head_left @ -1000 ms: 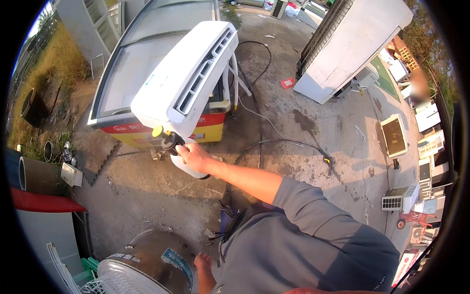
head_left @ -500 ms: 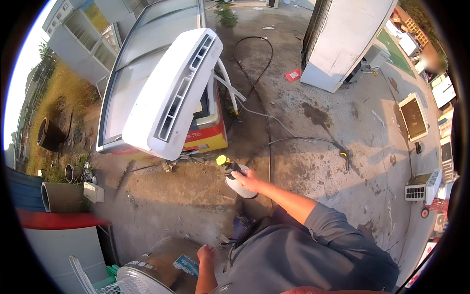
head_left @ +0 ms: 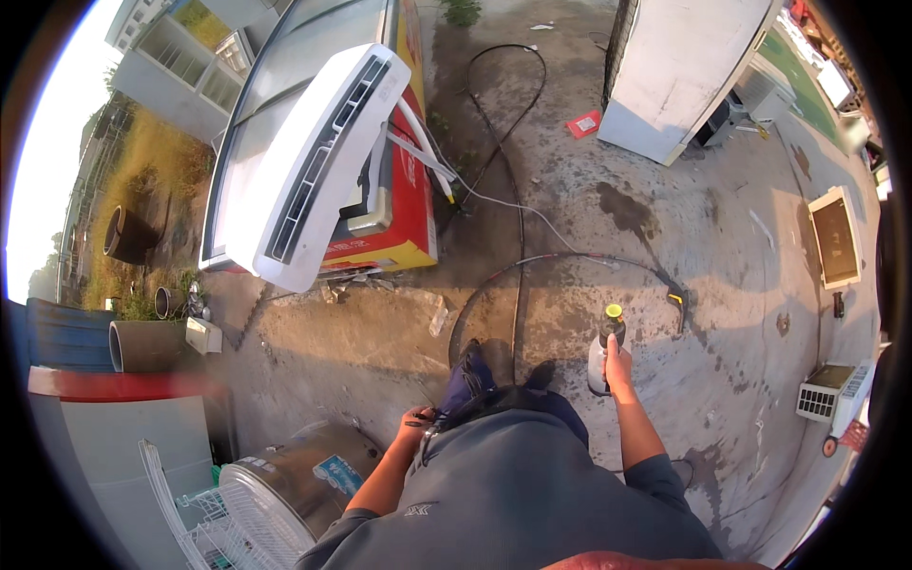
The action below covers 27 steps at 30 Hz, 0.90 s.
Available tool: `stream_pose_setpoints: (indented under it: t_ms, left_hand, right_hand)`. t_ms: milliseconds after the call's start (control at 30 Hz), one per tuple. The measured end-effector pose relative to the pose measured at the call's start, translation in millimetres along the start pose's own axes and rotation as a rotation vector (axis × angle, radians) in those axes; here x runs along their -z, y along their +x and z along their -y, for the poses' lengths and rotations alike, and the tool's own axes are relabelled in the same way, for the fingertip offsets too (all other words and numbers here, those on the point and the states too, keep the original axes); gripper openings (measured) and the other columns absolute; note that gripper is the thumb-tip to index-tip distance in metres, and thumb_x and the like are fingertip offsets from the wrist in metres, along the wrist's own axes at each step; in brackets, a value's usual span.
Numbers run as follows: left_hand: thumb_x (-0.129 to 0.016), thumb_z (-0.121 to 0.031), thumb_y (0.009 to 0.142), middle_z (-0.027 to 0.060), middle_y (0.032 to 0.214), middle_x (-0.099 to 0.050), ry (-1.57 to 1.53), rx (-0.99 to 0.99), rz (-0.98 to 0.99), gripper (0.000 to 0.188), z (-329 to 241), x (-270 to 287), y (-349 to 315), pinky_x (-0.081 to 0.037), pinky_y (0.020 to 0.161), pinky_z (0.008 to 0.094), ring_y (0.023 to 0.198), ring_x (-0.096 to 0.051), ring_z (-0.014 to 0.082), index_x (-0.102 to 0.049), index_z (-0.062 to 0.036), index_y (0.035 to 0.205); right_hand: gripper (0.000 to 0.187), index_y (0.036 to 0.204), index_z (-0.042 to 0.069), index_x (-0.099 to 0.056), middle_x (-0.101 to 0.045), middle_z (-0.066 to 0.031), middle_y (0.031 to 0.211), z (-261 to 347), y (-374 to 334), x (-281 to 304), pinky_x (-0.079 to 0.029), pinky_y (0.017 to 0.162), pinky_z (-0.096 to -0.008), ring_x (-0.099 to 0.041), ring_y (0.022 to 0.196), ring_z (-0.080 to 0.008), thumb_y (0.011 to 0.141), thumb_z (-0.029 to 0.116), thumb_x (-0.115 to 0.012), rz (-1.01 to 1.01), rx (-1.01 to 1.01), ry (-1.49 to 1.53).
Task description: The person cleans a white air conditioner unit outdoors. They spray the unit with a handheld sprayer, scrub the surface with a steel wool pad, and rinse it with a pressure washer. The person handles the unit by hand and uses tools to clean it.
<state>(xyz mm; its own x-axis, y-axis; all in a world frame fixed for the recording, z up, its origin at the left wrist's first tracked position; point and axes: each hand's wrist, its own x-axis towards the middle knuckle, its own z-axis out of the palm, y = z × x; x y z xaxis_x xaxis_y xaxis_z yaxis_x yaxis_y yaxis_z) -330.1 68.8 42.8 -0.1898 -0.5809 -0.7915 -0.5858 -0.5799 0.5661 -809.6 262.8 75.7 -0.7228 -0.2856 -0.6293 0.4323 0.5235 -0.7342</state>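
Observation:
My right hand [head_left: 618, 369] is closed round the neck of a pump spray bottle [head_left: 597, 367] with a pale body, dark neck and yellow-green top. It is held out to my right, above the concrete. Beside my hip, my left hand [head_left: 415, 426] has its fingers curled at a dark, thin thing that I cannot make out. Ahead on the left, a long white air conditioner indoor unit [head_left: 302, 180] lies tilted on a glass-topped chest freezer [head_left: 414, 204] with red and yellow sides. White pipes [head_left: 427, 152] hang from the unit's far end.
A black hose [head_left: 521, 285] loops over the floor, with a yellow-marked spray gun [head_left: 675, 299] to the right. A tall white cabinet [head_left: 665, 90] stands at the far right. At my lower left are a metal drum [head_left: 313, 480] and a white wire rack [head_left: 228, 522].
My right hand has carried the spray bottle to the right, away from the air conditioner unit. My left hand has come up beside my hip. The view has shifted with my head.

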Motion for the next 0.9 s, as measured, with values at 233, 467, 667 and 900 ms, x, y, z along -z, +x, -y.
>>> stream_pose_setpoints:
  t_ms: [233,467,667,900]
  left_hand:
    - [-0.059,-0.016,0.096,0.0072,0.087,-0.073,0.292,0.116,0.047,0.017,-36.4,0.0,34.9,-0.053,0.064,0.0331,0.078,-0.071,0.0209,-0.072,-0.0065,0.094]
    - [-0.063,-0.016,0.094,0.0091,0.074,-0.065,-0.049,0.515,-0.096,0.011,-74.0,23.6,140.1,-0.045,0.045,0.0336,0.056,-0.061,0.0189,-0.066,-0.0069,0.101]
    - [-0.059,-0.024,0.098,0.0103,0.086,-0.070,-0.346,0.368,-0.006,0.025,-183.4,41.8,219.5,-0.047,0.049,0.0315,0.060,-0.062,0.0183,-0.065,-0.0051,0.114]
    - [-0.064,-0.027,0.097,0.0081,0.095,-0.069,-0.329,0.278,-0.078,0.027,-311.9,65.6,245.0,-0.053,0.056,0.0307,0.071,-0.065,0.0178,-0.067,-0.0099,0.117]
  right_hand:
    - [0.071,0.080,0.004,-0.056,-0.048,-0.0040,0.056,-23.0,33.7,72.8,-0.036,0.035,-0.0332,-0.045,0.037,-0.0164,0.094,0.074,-0.052,-0.301,-0.175,0.022]
    - [0.067,0.086,0.007,-0.057,-0.049,-0.0015,0.062,65.6,69.0,62.9,-0.037,0.037,-0.0307,-0.046,0.042,-0.0143,0.096,0.073,-0.050,-0.435,-0.196,0.118]
    - [0.064,0.095,0.008,-0.059,-0.052,-0.0005,0.067,219.7,117.1,4.6,-0.039,0.041,-0.0287,-0.048,0.047,-0.0125,0.096,0.071,-0.051,-0.430,-0.042,0.144]
    - [0.059,0.106,0.004,-0.062,-0.054,0.0002,0.072,414.0,198.3,-80.6,-0.037,0.043,-0.0252,-0.049,0.052,-0.0082,0.102,0.062,-0.050,-0.314,0.194,0.186]
